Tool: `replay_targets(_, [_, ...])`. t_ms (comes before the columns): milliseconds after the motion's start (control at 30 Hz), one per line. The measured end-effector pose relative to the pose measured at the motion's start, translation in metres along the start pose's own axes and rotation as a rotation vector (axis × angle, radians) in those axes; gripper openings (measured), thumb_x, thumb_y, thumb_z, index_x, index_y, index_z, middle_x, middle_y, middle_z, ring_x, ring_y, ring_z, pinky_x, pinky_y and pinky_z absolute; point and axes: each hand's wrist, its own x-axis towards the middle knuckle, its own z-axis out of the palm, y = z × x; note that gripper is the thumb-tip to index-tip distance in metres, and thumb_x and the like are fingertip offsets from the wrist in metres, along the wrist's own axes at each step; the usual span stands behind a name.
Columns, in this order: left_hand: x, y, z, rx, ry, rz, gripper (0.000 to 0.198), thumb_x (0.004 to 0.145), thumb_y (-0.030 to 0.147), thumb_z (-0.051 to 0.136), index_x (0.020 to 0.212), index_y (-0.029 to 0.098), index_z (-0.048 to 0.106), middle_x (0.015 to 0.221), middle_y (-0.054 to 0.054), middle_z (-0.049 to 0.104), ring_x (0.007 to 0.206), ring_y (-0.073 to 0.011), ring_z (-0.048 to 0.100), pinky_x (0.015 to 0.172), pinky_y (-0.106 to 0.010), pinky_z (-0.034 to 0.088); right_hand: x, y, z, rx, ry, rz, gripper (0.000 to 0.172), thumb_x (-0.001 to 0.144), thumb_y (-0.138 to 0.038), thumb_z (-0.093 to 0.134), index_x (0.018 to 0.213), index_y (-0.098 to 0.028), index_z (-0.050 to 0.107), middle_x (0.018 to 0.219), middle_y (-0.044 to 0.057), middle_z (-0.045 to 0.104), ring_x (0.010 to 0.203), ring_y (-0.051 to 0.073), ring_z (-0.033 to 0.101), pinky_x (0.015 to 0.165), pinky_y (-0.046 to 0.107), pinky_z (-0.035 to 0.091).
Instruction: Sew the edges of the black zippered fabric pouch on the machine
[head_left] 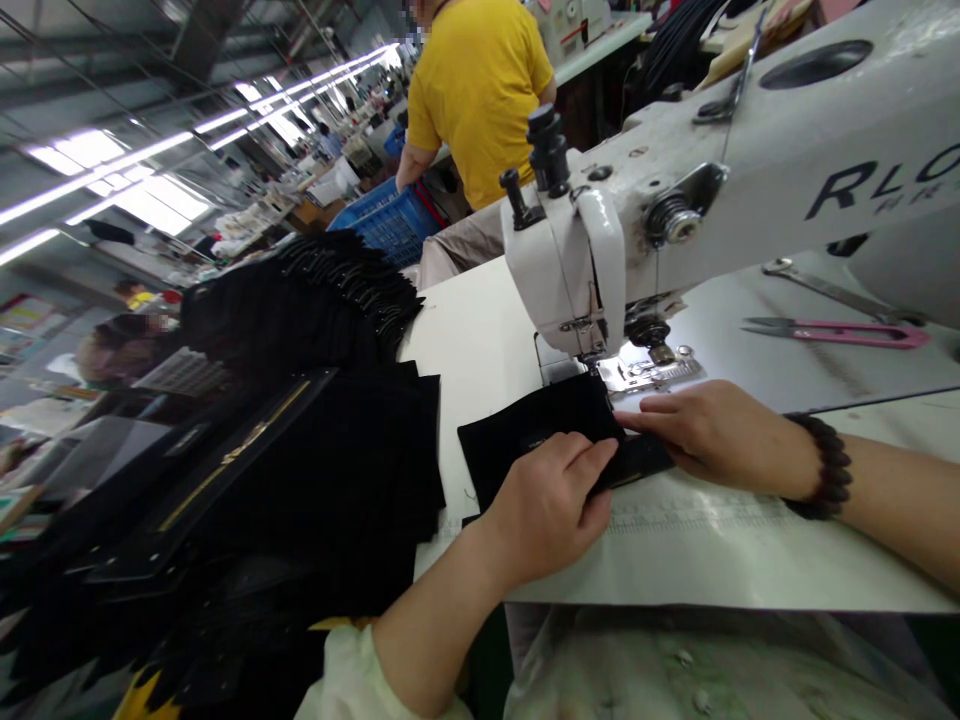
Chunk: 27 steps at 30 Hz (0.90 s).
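Observation:
A black fabric piece (495, 437) lies on the sewing table, its far edge under the needle area of a white sewing machine (566, 270). My left hand (551, 505) is closed on its near side, thumb and fingers pinching the cloth beside a folded dark strip (637, 462). From the right, my right hand (712, 435) grips the strip and cloth edge close to the presser foot, fingers pressed together. The fingertips of both hands nearly meet. A dark bead bracelet (821, 467) circles my right wrist.
Stacked black fabric pieces (352, 470) crowd the left, one bearing a template with a gold line (232, 455). Pink thread snips (847, 333) and a wrench (825, 288) lie under the machine arm. Beyond are a blue crate (390, 222) and a person in yellow (480, 95).

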Motion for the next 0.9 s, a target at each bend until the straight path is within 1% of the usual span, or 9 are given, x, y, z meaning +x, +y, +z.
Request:
replay_targets(133, [-0.002, -0.002, -0.001, -0.045, -0.081, -0.008, 0.034, 0.092, 0.022, 0.054, 0.123, 0.01, 0.06, 0.105, -0.012, 0.067, 0.093, -0.022, 0.066, 0.085, -0.039, 0.06, 0.005, -0.009, 0.003, -0.059, -0.067, 0.128, 0.051, 0.078, -0.01, 0.052, 0.127, -0.02, 0.062, 0.076, 0.001, 0.069, 0.051, 0.013, 0.054, 0.048, 0.031, 0.022])
replay_targets(200, [0.001, -0.004, -0.003, -0.07, -0.111, 0.009, 0.029, 0.096, 0.026, 0.053, 0.119, 0.011, 0.063, 0.103, -0.011, 0.069, 0.092, -0.0209, 0.067, 0.083, -0.037, 0.06, 0.006, -0.013, 0.003, -0.092, -0.128, 0.148, 0.045, 0.075, -0.009, 0.054, 0.118, -0.02, 0.065, 0.074, 0.002, 0.067, 0.051, 0.014, 0.052, 0.048, 0.032, 0.017])
replay_targets(267, [0.006, -0.006, -0.004, -0.1, -0.078, 0.007, 0.027, 0.099, 0.028, 0.05, 0.111, 0.012, 0.067, 0.099, -0.01, 0.07, 0.089, -0.0188, 0.067, 0.082, -0.033, 0.06, 0.007, -0.016, 0.003, -0.116, -0.172, 0.15, 0.037, 0.075, -0.008, 0.055, 0.108, -0.02, 0.067, 0.072, 0.002, 0.066, 0.051, 0.014, 0.052, 0.049, 0.033, 0.015])
replay_targets(333, [0.014, -0.009, -0.003, -0.084, 0.011, -0.021, 0.027, 0.1, 0.027, 0.048, 0.106, 0.011, 0.069, 0.097, -0.009, 0.07, 0.088, -0.0179, 0.067, 0.082, -0.031, 0.06, 0.007, -0.016, 0.004, -0.138, -0.178, 0.145, 0.034, 0.075, -0.006, 0.055, 0.105, -0.019, 0.067, 0.07, 0.003, 0.065, 0.051, 0.014, 0.051, 0.05, 0.033, 0.014])
replay_targets(433, [0.026, -0.017, 0.005, 0.024, 0.11, -0.033, 0.026, 0.1, 0.022, 0.048, 0.11, 0.008, 0.067, 0.106, -0.012, 0.069, 0.1, -0.0207, 0.066, 0.091, -0.036, 0.058, 0.005, -0.017, 0.004, -0.178, -0.155, 0.149, 0.038, 0.074, -0.003, 0.053, 0.106, -0.019, 0.066, 0.067, 0.002, 0.065, 0.049, 0.015, 0.052, 0.049, 0.033, 0.013])
replay_targets(567, [0.033, -0.027, 0.019, 0.098, 0.051, 0.009, 0.027, 0.099, 0.024, 0.05, 0.118, 0.009, 0.063, 0.123, -0.014, 0.067, 0.119, -0.0223, 0.061, 0.103, -0.041, 0.053, 0.006, -0.018, 0.0, -0.163, -0.208, 0.133, 0.046, 0.073, 0.002, 0.048, 0.11, -0.018, 0.065, 0.07, 0.002, 0.068, 0.051, 0.016, 0.057, 0.047, 0.032, 0.014])
replay_targets(633, [0.033, -0.029, 0.024, 0.099, 0.044, 0.003, 0.028, 0.1, 0.025, 0.05, 0.119, 0.009, 0.062, 0.123, -0.014, 0.068, 0.118, -0.0217, 0.062, 0.103, -0.04, 0.053, 0.006, -0.019, -0.002, -0.142, -0.223, 0.139, 0.047, 0.073, 0.001, 0.048, 0.113, -0.017, 0.065, 0.073, 0.003, 0.069, 0.052, 0.016, 0.059, 0.047, 0.031, 0.016])
replay_targets(767, [0.032, -0.027, 0.03, 0.08, 0.093, -0.036, 0.031, 0.1, 0.027, 0.05, 0.122, 0.007, 0.06, 0.128, -0.016, 0.065, 0.12, -0.0226, 0.061, 0.104, -0.041, 0.053, 0.005, -0.018, -0.002, -0.121, -0.199, 0.172, 0.051, 0.074, 0.0, 0.047, 0.119, -0.018, 0.063, 0.078, 0.004, 0.071, 0.053, 0.016, 0.06, 0.046, 0.03, 0.017])
replay_targets(900, [0.033, -0.025, 0.032, 0.09, 0.064, -0.028, 0.029, 0.1, 0.027, 0.049, 0.118, 0.01, 0.063, 0.126, -0.015, 0.067, 0.119, -0.0224, 0.062, 0.102, -0.042, 0.053, 0.006, -0.015, -0.003, -0.152, -0.231, 0.181, 0.044, 0.076, -0.002, 0.048, 0.112, -0.02, 0.065, 0.069, 0.002, 0.07, 0.049, 0.018, 0.059, 0.045, 0.03, 0.014])
